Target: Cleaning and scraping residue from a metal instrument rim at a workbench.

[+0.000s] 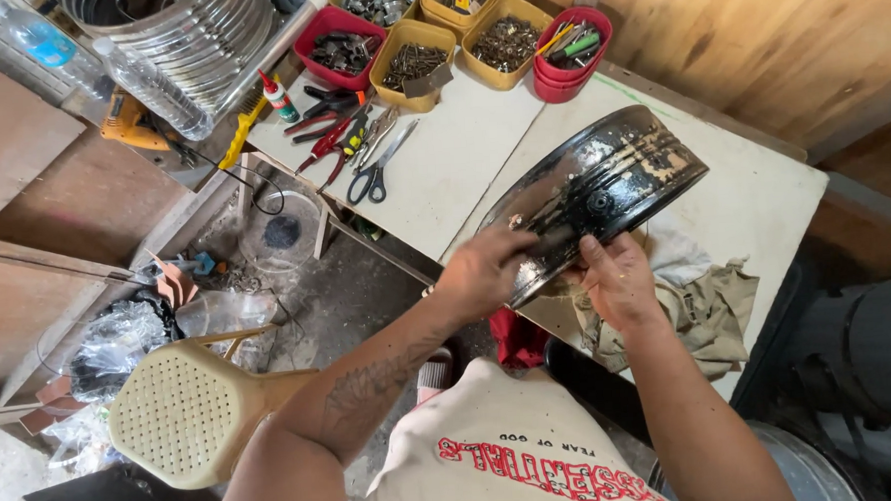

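Right hand fingers gripping black wheel rim, left hand fingers pressing it

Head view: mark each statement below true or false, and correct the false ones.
1. Both hands touch the black rim. True: the left hand and right hand grip its near edge.
2. The rim lies flat on the floor. False: it is tilted above the white table.
3. Scissors lie on the table. True.
4. The trays at the table's far end are empty. False: they hold screws and other small hardware.
5. A cloth lies by the right hand. True.
6. The plastic chair stands on the table. False: it is on the floor, to the left.
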